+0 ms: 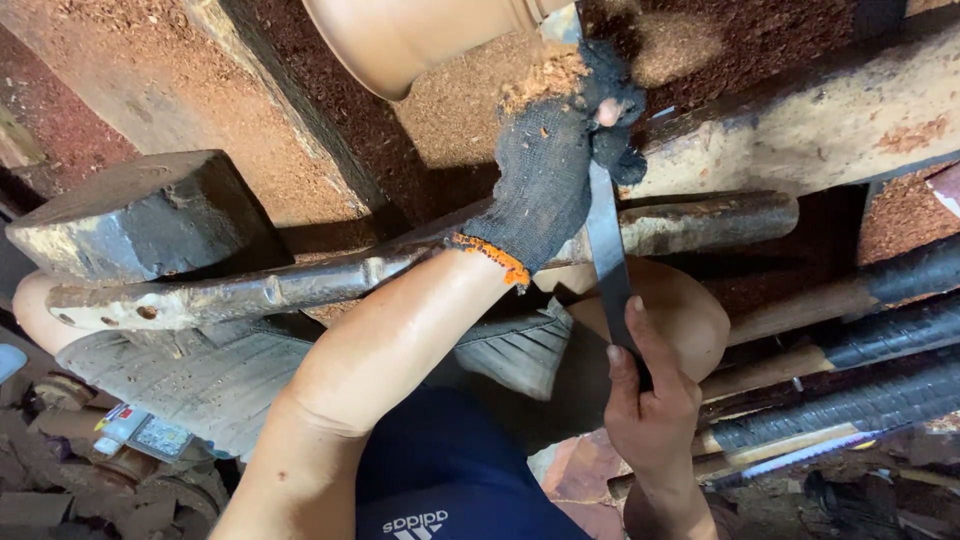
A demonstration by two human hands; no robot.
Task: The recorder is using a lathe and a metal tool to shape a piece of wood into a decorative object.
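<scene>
My left hand [560, 160], in a worn black knit glove with an orange cuff, grips the upper part of a long flat metal chisel [605, 240] close to its tip. Sawdust covers the glove's knuckles. My bare right hand [650, 410] holds the chisel's lower end, fingers wrapped around it. The chisel tip reaches up to a smooth, round, tan wooden workpiece [400, 40] at the top of the view; the contact point is hidden by the glove and sawdust.
A rusty metal bar [300, 285] runs across under my left forearm. A heavy dark metal block [150, 215] sits at left. Several long tools with dark wrapped handles [860, 400] lie at right. Reddish sawdust [100, 110] covers the surfaces.
</scene>
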